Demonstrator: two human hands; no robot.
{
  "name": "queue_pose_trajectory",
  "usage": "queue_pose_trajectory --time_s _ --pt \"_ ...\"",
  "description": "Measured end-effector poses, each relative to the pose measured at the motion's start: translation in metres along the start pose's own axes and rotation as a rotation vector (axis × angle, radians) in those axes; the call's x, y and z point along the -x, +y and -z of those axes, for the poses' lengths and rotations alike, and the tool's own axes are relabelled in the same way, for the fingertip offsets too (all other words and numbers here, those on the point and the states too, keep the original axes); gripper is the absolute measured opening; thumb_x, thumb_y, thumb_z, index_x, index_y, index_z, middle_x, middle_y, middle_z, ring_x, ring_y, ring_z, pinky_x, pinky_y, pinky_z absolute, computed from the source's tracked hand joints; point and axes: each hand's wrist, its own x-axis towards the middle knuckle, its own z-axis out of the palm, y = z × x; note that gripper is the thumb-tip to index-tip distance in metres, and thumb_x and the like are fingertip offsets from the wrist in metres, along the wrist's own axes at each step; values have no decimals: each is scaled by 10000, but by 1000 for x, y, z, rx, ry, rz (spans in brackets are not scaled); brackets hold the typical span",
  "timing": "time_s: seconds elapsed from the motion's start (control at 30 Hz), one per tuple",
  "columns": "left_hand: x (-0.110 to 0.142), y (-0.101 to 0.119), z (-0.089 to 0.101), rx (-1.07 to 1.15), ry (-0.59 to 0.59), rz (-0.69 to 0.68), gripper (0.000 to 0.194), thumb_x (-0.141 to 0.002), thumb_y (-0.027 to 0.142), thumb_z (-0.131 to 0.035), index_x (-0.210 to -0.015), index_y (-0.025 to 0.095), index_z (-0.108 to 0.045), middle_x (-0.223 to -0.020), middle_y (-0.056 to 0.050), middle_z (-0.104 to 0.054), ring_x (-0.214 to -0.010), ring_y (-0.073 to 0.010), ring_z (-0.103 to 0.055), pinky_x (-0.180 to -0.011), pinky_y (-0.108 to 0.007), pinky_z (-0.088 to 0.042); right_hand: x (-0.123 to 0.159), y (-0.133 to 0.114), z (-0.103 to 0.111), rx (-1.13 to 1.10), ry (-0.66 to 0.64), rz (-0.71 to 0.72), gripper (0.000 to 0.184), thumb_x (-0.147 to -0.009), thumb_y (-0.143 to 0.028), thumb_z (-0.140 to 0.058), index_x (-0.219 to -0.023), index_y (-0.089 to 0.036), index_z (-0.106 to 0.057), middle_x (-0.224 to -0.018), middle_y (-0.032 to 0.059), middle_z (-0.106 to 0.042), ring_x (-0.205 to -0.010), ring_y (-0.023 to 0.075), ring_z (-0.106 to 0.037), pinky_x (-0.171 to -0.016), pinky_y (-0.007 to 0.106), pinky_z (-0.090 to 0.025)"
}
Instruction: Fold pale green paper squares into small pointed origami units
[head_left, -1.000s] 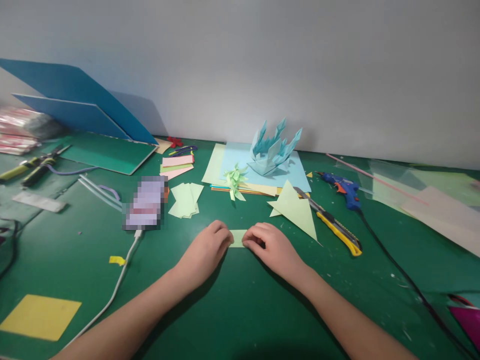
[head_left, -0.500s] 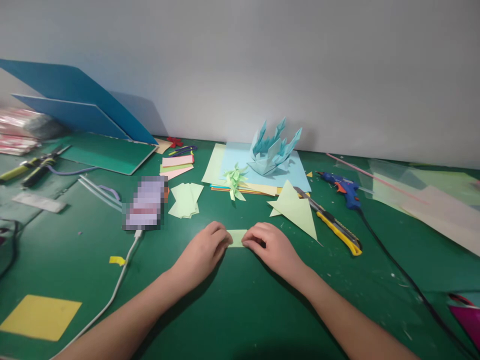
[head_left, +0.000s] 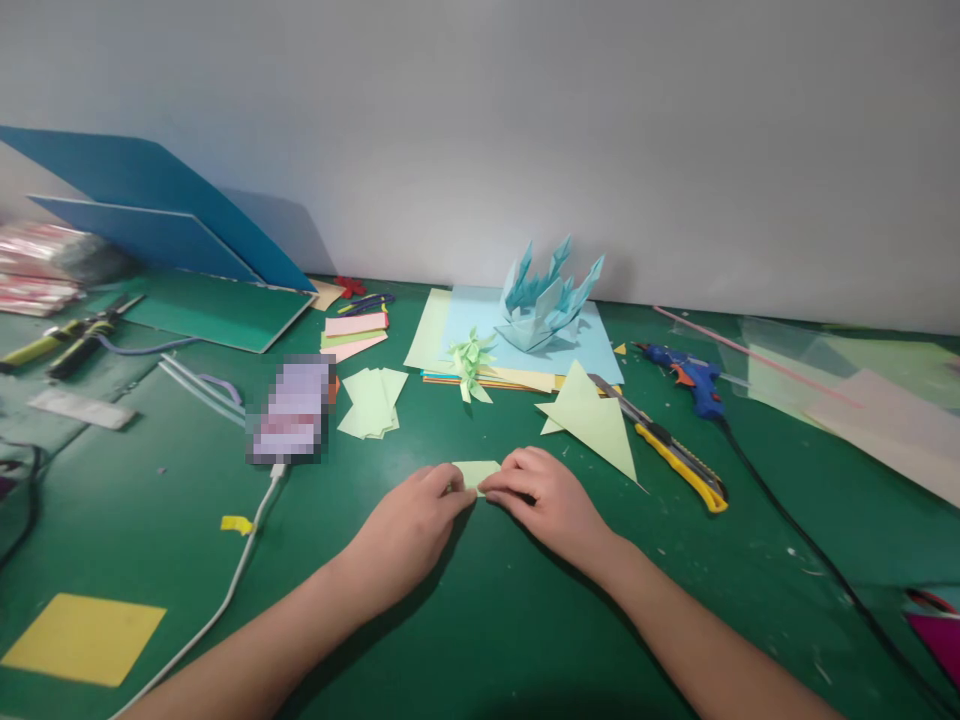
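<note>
A small piece of pale green paper (head_left: 478,468) lies on the green table between my two hands. My left hand (head_left: 420,515) is closed on its left part, thumb and fingertips pressed at the near edge. From the other side my right hand (head_left: 546,495) pinches the paper close to its near right corner. The fingertips of both hands almost meet, and they cover much of the paper. Beyond them stands a light green folded paper piece (head_left: 471,360). A stack of pale green paper pieces (head_left: 371,402) sits to the left, and larger pale green triangles (head_left: 592,425) to the right.
Behind is a blue folded paper bowl shape (head_left: 544,305) on coloured sheets. A yellow utility knife (head_left: 679,460) and a blue glue gun (head_left: 694,380) with a black cord lie right. Left are a pixelated phone (head_left: 292,408) on a white cable, pliers (head_left: 82,340) and yellow paper (head_left: 86,638).
Both hands' fingertips have come closer together along the near edge of the green paper. My left hand has shifted right and a little nearer. The paper's near corners now look turned in.
</note>
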Motion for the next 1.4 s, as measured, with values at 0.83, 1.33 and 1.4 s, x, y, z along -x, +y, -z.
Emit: queue_pose_trajectory --time_s 0.83,1.33,1.4 --pt "1 7 6 -70 -142 142 360 -867 149 -319 -1029 186 -638 -859 -59 -551 -537 -121 -504 -501 -233 -451 9 3 17 183 -112 316 253 -908 -231 -442 -994 -150 -666 -834 105 -596 -777 201 -520 -684 348 -466" --pt "3 7 10 -64 -128 149 382 -844 101 -335 -1027 202 -655 -906 -65 -589 -533 -122 -542 -492 -232 -448 6 2 19 104 -26 206 351 -888 -182 -419 -575 -180 -577 -677 57 -545 -655 164 -469 -614 310 -405" --pt "3 6 10 -47 -120 155 380 -833 94 -349 -1018 210 -660 -908 -63 -591 -526 -116 -539 -494 -229 -447 7 4 21 101 -37 203 348 -886 -182 -414 -574 -184 -567 -693 58 -551 -669 167 -478 -621 312 -406"
